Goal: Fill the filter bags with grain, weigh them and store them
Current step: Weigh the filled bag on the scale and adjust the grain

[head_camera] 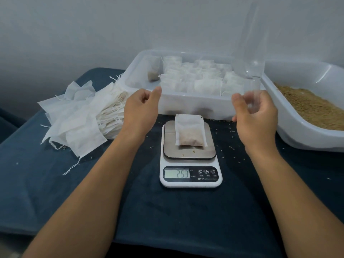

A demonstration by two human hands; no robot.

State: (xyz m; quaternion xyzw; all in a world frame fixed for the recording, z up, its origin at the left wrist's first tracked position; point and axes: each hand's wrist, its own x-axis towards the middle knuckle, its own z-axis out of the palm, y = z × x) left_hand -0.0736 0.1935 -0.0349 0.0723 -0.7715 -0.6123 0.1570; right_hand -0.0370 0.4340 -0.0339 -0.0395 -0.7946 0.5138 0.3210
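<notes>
Dark blue table (55, 183) across the lower frame, strewn with stray grains around the centre.

Clear storage bin (186, 107) at upper centre, packed with rows of filled bags (204, 84); one more leaning against its left wall.

White tub (297, 135) at the right edge, tilted toward the centre, holding brown grain (312, 110).

Heap of empty bags (80, 118) at mid-left, strings trailing over the cloth, just left of the bin.

Tall clear plastic piece (251, 43) rising from the bin's right end toward the top of the frame; kind hard to tell.

White scale (189, 161) at centre, just in front of the bin, display reading 25.3, steel plate on top with a couple of loose grains near its front edge.

Left hand (141, 110) left of centre, above the scale's far left corner, fingers loosely curled toward the palm, thumb stretched toward the bin, nothing in it, clear of the bag.

Right hand (255, 116) right of centre, between scale and tub, fingers curled; something clear and blurred (251, 103) against the fingers, but whether held cannot be told.

Filled bag (189, 131) lying flat on the rear half of the scale plate, grain bulging in its lower part, top end overhanging the plate's far edge, untouched by either hand.
</notes>
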